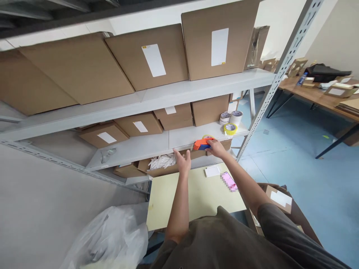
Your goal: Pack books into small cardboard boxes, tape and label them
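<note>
plainly, the right hand (216,148) grasped an orange-and-blue tape dispenser (200,144) just right of the frame's centre, while the left hand (183,163), spread and free, hung near the gray metal shelf (146,145).

Right of a grey metal shelving rack (157,96), a black-legged brown wooden table (316,93) stood on pale-blue flooring (283,138) near a beige wall (343,41).

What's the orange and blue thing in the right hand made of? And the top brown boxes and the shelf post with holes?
The orange and blue thing looks like smooth, hard plastic, from its bright, even colours. The brown boxes seem matte cardboard: plain brown, flat panels. The shelf post is probably grey painted metal, by its punched slots.
</note>
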`<state>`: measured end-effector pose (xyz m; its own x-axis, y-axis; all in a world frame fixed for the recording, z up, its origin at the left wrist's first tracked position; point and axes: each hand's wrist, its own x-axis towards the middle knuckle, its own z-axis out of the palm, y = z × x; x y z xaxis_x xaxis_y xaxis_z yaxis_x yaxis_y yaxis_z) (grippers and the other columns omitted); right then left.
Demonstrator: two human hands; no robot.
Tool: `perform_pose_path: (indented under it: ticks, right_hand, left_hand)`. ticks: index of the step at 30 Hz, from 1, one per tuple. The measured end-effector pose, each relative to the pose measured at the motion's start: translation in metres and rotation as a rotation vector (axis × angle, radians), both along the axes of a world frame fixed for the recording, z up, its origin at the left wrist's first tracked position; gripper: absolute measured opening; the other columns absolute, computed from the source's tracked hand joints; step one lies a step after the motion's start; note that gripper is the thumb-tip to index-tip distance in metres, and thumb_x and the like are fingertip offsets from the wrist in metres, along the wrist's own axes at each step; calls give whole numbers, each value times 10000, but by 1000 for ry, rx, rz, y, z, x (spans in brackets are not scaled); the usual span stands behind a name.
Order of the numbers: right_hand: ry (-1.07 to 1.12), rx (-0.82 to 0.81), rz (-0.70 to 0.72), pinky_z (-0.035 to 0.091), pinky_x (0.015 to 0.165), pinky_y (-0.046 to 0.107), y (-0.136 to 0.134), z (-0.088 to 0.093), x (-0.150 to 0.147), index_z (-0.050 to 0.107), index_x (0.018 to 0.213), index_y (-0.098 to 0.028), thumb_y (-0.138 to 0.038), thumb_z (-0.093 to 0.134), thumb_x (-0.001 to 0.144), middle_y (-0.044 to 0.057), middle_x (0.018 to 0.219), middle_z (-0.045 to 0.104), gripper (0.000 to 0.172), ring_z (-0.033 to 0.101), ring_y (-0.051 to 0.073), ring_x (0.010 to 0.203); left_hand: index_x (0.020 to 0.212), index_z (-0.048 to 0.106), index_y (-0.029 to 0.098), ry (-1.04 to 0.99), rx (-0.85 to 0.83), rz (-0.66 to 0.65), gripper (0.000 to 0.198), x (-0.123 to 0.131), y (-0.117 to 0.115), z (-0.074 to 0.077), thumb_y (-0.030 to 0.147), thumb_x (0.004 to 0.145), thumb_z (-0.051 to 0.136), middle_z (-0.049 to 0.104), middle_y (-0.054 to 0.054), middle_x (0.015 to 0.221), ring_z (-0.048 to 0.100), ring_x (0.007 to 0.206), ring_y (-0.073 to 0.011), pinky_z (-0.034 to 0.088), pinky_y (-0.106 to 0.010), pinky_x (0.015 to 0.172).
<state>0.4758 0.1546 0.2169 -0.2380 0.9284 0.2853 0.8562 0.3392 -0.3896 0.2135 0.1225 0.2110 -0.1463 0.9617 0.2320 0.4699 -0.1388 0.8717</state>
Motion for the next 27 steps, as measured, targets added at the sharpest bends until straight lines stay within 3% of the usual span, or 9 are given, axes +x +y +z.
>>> perform_pose_path:
  ticks: [2,7,12,16,20,23,27]
  right_hand:
    - [-43,-28,-49,420,1196,468,28,7,4,674,1335,-160,-302,758,952,202,1366,741,417,660,348,1303]
    - [-163,-199,-206,427,1157,399,97,19,5,678,1359,-115,-261,710,984,217,1321,761,404,694,320,1248]
    - [-227,-335,-252,420,1155,395,126,10,0,702,1315,-103,-154,655,970,198,1269,785,352,713,299,1224]
    - [-200,-291,-254,396,1196,465,123,-4,3,672,1366,-105,-163,641,949,220,1343,745,422,670,323,1297]
    - [35,-64,-265,443,1169,536,111,-10,3,686,1360,-151,-255,700,888,228,1409,689,483,598,383,1364]
    - [202,90,-119,467,1171,558,91,-7,-8,669,1407,-155,-292,640,919,213,1427,674,508,581,386,1365]
    - [337,144,75,455,1223,566,51,-8,-33,629,1497,-194,-368,603,984,174,1536,622,542,549,371,1436]
  left_hand:
    - [1782,69,263,-56,-25,73,964,-4,0,3,620,1047,581,202,-179,1822,652,1386,-328,558,-457,1146]
    - [1754,239,316,-18,30,-7,856,-14,-10,13,560,1037,637,432,-159,1713,709,1245,-283,601,-432,1049]
    - [1721,325,343,-2,33,-20,780,-22,-29,-2,512,1034,653,454,-152,1692,718,1185,-258,604,-423,1013]
    - [1609,515,303,31,31,31,630,-36,-34,-15,477,1020,657,549,-150,1615,706,1217,-281,617,-442,995]
    - [1372,718,267,81,46,40,403,-49,-32,-15,407,998,662,680,-141,1467,665,1335,-318,580,-499,1096]
    - [1347,734,249,74,32,47,375,-57,-32,-11,369,999,660,752,-141,1357,685,1323,-322,557,-529,1134]
    - [1387,726,242,73,31,68,410,-68,-42,-9,381,1005,676,748,-137,1390,672,1360,-313,534,-499,1174]
